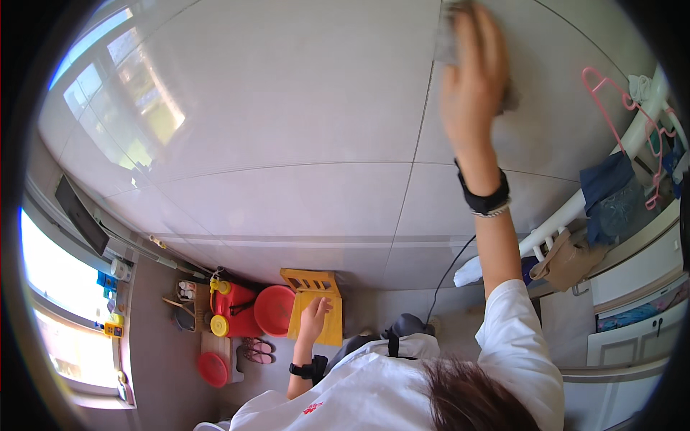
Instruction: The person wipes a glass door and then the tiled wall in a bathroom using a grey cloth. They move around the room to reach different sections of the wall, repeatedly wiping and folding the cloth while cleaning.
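Observation:
My right arm is stretched up along the glossy light-grey tiled wall (287, 93). At the top of the view my right hand (476, 68) presses a grey cloth (446, 44) against a tile, close to a vertical joint. Only the cloth's edges show around the fingers, and the hand is slightly blurred. Down low, my left hand (313, 317) hangs in front of a small yellow wooden chair (329, 327). Its fingers are loosely bent and apart, with nothing in them. Each wrist wears a black band.
Left of the chair stand a red basin (274, 310) and a red jug with yellow caps (231, 307). Pink slippers (258, 350) lie below them. At right, a white pipe (568, 219) carries clothes and a pink hanger (604, 100). A black cable (449, 276) runs down the wall.

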{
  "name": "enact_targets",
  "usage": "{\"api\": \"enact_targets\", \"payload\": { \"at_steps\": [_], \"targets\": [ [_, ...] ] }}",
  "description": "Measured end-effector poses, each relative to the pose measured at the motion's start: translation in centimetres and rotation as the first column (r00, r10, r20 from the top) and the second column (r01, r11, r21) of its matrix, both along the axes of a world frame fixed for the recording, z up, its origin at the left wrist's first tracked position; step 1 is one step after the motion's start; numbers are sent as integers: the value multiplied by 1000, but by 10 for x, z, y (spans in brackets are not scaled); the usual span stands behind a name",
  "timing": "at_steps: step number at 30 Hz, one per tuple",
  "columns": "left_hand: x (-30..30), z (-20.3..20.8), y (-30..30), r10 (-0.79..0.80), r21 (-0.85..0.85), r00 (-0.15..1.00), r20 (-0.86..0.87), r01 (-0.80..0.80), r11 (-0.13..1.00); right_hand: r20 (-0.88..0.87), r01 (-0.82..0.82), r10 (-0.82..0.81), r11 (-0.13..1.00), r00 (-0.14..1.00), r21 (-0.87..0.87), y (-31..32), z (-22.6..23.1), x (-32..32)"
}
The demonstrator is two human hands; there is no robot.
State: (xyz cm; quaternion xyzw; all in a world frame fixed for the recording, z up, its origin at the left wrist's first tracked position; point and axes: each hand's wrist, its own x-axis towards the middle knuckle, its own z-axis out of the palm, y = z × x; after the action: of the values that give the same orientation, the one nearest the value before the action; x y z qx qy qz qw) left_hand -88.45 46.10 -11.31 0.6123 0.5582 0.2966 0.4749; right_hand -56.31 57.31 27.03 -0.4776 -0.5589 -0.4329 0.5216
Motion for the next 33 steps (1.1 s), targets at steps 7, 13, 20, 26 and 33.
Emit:
{"api": "enact_targets", "payload": {
  "at_steps": [7,13,20,26,33],
  "targets": [
    [18,14,11,-74,40,997,-25,75,996,332,-120,215,951,919,-284,18,-65,-53],
    [25,27,2,-120,36,993,0,120,992,377,-200,436,828,817,-523,-5,-166,-66],
    [-5,15,-18,-70,-4,993,-92,70,998,322,-236,307,941,896,-241,-2,-130,-23],
    [-29,-13,-23,-98,-55,987,-126,92,994,109,-164,144,966,984,201,-7,-20,50],
    [-25,-24,-16,-175,-41,976,-132,171,984,105,-127,109,976,988,177,-5,71,48]
  ]
}}
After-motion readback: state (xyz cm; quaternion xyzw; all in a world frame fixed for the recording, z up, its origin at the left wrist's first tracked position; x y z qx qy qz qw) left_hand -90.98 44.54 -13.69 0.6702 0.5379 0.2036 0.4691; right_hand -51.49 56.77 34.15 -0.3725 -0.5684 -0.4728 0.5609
